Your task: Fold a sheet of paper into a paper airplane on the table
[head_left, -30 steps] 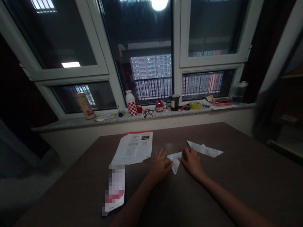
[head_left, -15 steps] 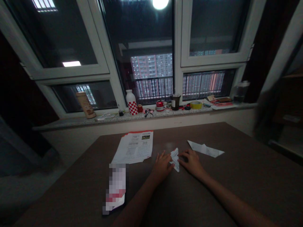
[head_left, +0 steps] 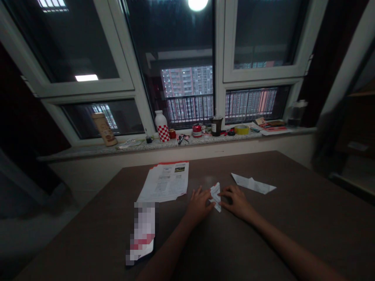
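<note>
The folded paper piece (head_left: 216,197) lies on the dark table (head_left: 295,222) between both hands, its long axis nearly front-to-back, narrow tip pointing toward the person. The left hand (head_left: 200,205) has fingers slightly apart, tips touching its left edge; the right hand (head_left: 238,201) has fingers close together, tips touching its right edge.

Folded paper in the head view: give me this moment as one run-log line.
left hand: at folded white paper | right hand: at same paper | nearby: white paper piece, printed sheets
</note>
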Tool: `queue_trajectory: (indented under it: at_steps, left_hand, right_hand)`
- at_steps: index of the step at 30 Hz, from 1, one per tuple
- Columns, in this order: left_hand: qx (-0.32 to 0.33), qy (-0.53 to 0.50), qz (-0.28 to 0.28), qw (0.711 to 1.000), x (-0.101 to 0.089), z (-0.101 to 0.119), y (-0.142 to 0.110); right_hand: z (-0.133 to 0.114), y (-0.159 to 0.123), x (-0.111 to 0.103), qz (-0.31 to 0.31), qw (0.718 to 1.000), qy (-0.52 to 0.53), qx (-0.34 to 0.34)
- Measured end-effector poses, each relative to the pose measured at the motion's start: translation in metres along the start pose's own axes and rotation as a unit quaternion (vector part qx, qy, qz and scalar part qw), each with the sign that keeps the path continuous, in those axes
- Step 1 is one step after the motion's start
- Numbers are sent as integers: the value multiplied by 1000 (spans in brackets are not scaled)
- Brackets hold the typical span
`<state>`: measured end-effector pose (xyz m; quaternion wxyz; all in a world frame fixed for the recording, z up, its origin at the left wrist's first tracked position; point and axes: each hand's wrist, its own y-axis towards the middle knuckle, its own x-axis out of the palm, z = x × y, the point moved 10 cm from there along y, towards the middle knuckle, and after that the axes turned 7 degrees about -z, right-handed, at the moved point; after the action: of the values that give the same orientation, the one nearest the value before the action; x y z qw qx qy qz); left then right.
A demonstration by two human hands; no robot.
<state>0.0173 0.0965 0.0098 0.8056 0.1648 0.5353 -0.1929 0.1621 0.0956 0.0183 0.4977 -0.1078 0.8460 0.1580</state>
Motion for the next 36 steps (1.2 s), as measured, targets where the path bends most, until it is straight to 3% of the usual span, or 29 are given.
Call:
queue_trajectory:
  at_steps: [17,24,36]
  left_hand:
    - [2,-11,7,1000,3,-2,0]
    - [12,-18,64,998,-8,2,-5]
    - [-15,-6,86,996,-18,6,-3]
  right_hand:
    - [-2,-7,2,-32,999,8,-34]
    - [5,-3,1,-11,999,29,-18]
    - [-4,0,-1,-5,998,36,-60]
